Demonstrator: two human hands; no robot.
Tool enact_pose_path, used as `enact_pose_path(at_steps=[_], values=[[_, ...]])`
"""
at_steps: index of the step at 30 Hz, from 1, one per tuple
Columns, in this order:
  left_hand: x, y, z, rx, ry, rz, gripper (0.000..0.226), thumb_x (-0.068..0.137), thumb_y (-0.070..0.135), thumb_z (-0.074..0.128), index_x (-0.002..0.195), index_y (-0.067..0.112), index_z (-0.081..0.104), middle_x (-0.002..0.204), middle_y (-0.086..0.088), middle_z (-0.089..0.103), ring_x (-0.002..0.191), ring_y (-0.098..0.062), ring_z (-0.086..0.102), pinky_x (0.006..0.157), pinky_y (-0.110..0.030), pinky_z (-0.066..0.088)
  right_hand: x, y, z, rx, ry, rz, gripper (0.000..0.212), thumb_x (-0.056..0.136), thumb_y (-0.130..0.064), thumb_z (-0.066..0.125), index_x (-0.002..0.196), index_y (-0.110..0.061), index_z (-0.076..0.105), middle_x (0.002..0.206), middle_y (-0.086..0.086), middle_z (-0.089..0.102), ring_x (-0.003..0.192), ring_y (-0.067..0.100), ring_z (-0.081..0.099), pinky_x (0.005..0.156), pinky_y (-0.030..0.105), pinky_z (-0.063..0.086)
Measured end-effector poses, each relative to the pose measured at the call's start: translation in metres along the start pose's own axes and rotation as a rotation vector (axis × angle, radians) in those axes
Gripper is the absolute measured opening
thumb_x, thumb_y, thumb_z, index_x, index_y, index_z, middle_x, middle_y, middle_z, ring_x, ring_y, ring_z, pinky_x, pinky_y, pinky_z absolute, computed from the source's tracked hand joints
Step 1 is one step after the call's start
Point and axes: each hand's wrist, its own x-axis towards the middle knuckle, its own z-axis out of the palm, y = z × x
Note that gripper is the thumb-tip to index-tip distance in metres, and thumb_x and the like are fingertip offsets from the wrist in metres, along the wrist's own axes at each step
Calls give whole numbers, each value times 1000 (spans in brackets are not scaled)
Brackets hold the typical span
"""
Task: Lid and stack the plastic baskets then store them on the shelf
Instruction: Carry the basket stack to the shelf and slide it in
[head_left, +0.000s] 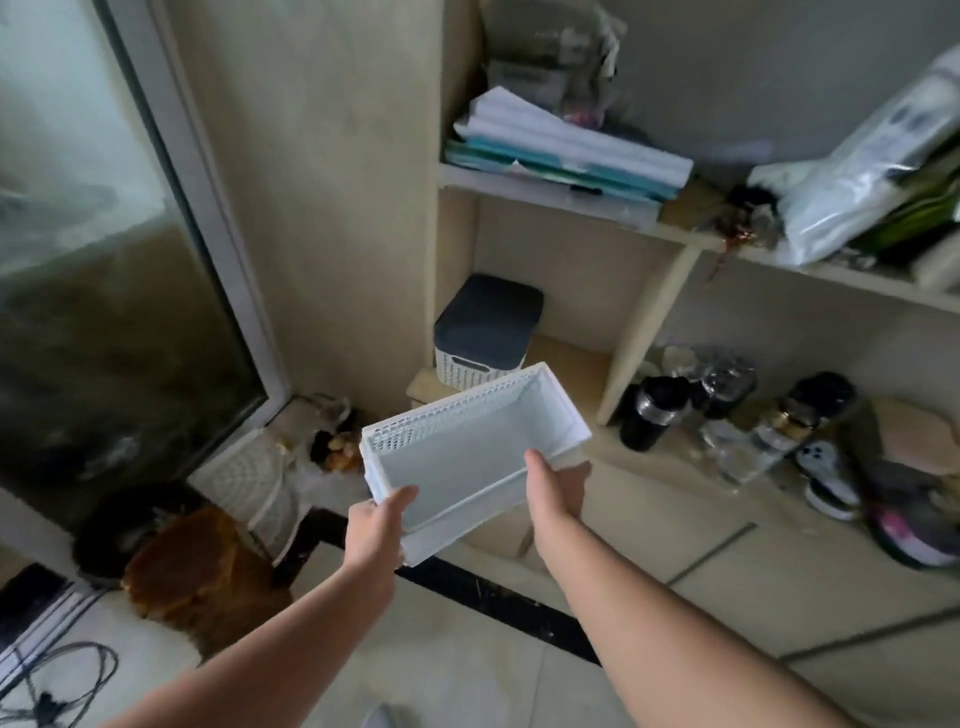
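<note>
We hold an open white plastic basket (470, 457) out in front of us with both hands, in the air before the shelf unit (644, 332). Our left hand (375, 525) grips the near left corner of the basket, thumb lying over the rim and the other fingers hidden beneath. Our right hand (556, 488) closes on the near long side further right, thumb hooked inside over the rim and fingers wrapped around the outer wall. The basket has no lid on it and nothing inside; its far long wall is perforated with small holes, and it sits tilted, with the far right corner raised toward the shelf.

Just behind the basket, in the lower left compartment of the shelf unit, stands a second white basket with a dark grey lid (488, 325) fitted on top. On the shelf board above it lies a pile of papers and teal folders (566, 143). To the right, at the lower level, stand a black bottle (649, 413) and several other dark containers, with shoes (831, 480) beside them. A white woven laundry basket (249, 483) stands on the floor to our left, near a glass door (104, 260).
</note>
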Motion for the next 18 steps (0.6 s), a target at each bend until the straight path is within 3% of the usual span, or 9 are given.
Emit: enact_pose_path(at_steps=[3,6,11,15,18], values=[[21,1,35,47,-112,-9,26,76,30,71,92,11,65,90,-16,66,86,-32,65,75,-47,56,19,-11,11,-50,13,0,86,89,-28,67,156,-2,20,144,25,52,122,42,58,93,42,47],[32,-3,67,60,-177,-58,33,77,30,69,100,8,63,95,-16,65,91,-32,66,73,-45,59,40,-23,16,-143,29,-36,62,88,-21,63,139,4,38,131,26,59,112,43,62,80,40,48],[29,-11,114,19,-193,-207,52,77,30,72,116,7,45,103,-14,56,90,-25,61,61,-34,55,80,-38,10,-217,-18,-34,46,88,-15,59,130,2,51,127,22,64,110,40,64,86,40,53],[28,-13,155,-75,-210,-307,55,80,26,73,122,5,46,111,-18,58,99,-29,61,83,-44,59,118,-53,5,-236,-36,-44,51,88,-14,58,136,2,50,129,21,64,107,36,66,72,30,42],[28,-10,185,-115,-184,-328,56,82,25,73,125,4,45,116,-19,56,104,-29,61,91,-46,57,146,-63,0,-251,-70,-36,60,89,-15,57,145,-1,44,138,18,60,116,35,63,78,29,44]])
